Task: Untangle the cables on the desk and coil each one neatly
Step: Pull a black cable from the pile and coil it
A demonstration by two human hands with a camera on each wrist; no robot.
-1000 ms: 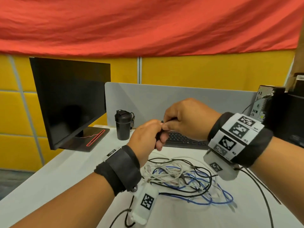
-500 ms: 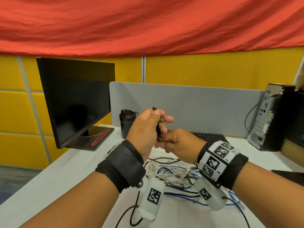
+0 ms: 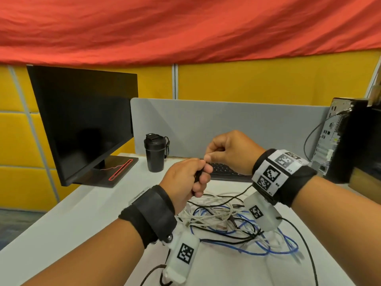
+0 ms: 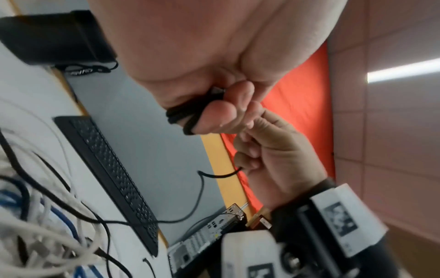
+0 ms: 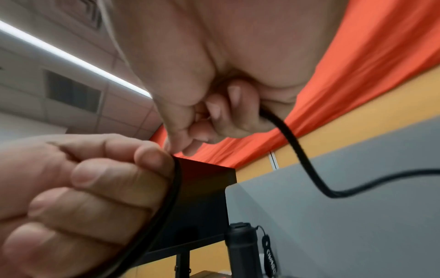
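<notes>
My left hand point(image 3: 190, 178) is raised above the desk with several loops of a thin black cable point(image 4: 183, 114) wound round its curled fingers. Just to its upper right, my right hand point(image 3: 231, 153) pinches the same black cable point(image 5: 295, 146), whose free length hangs from the fist and trails down to the desk. Below both hands lies a tangle of cables point(image 3: 224, 221) on the white desk point(image 3: 72, 223): white ones, a blue one point(image 3: 274, 249) and more black ones, all crossing each other.
A black monitor point(image 3: 86, 124) stands at the left, a black bottle point(image 3: 155, 154) beside its base. A black keyboard point(image 3: 224, 171) lies behind the hands before the grey divider point(image 3: 226, 120). A desktop computer case point(image 3: 338, 139) stands at the right edge.
My right hand has risen from below the left hand to its upper right, drawing the black cable up. The left hand has dropped a little and keeps its loops.
</notes>
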